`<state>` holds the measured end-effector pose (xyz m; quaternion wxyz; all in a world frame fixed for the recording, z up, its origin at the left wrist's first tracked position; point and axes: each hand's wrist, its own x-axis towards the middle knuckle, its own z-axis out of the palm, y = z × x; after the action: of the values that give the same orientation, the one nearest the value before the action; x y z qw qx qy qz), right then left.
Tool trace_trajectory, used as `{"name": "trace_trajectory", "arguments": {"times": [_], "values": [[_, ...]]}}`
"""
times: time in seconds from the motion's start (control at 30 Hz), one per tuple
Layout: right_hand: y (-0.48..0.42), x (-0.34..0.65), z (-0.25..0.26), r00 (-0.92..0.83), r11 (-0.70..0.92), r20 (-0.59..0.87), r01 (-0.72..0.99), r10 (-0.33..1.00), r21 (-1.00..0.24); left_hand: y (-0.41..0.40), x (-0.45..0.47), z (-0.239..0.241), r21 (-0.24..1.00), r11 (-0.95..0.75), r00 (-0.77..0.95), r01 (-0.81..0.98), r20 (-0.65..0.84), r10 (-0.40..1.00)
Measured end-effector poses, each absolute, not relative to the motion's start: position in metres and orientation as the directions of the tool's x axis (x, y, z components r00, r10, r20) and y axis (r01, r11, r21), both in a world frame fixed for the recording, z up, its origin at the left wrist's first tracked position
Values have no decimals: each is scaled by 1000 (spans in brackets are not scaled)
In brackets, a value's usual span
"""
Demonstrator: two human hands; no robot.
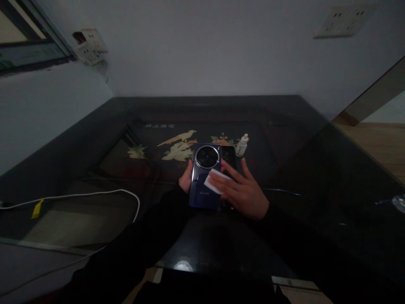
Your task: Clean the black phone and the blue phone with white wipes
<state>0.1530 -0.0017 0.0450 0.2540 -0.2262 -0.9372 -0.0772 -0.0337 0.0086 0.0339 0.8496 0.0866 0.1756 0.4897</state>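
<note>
A dark blue smartphone shows its back, with a large round camera ring at the top and the word vivo lower down. My left hand grips the phone along its left edge. Under the fingers of my right hand a small white cloth or wipe is pressed against the phone's back, below the camera. A second dark phone-like slab lies beside and partly behind the blue phone, mostly covered by my right hand. Just past it stands a small clear dropper bottle with a white top.
The glossy black table bears a printed bird-and-flower pattern and meets a pale wall at the back. A white cable with a yellow tag runs across the left side. At the far right edge sits a shiny clear object.
</note>
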Motion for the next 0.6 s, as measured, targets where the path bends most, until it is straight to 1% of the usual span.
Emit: {"name": "trace_trajectory", "arguments": {"times": [0.03,0.1,0.3,0.37,0.5,0.6], "values": [[2,155,47,-737,860,526,509,425,18,9,-33,33,324,503,451,-801,-226,863],[2,155,49,-716,846,533,533,451,1,8,-31,34,330,509,452,-795,-236,860],[-26,126,40,-843,937,434,348,317,-8,1,-30,42,335,575,510,-747,-267,818],[-24,117,42,-843,932,425,362,331,-9,2,-33,40,308,580,507,-754,-290,812],[-3,120,54,-796,887,439,461,417,-7,7,-38,32,266,544,439,-796,-366,821],[8,136,60,-810,896,434,444,394,15,5,-31,34,299,510,408,-807,-343,846]]}}
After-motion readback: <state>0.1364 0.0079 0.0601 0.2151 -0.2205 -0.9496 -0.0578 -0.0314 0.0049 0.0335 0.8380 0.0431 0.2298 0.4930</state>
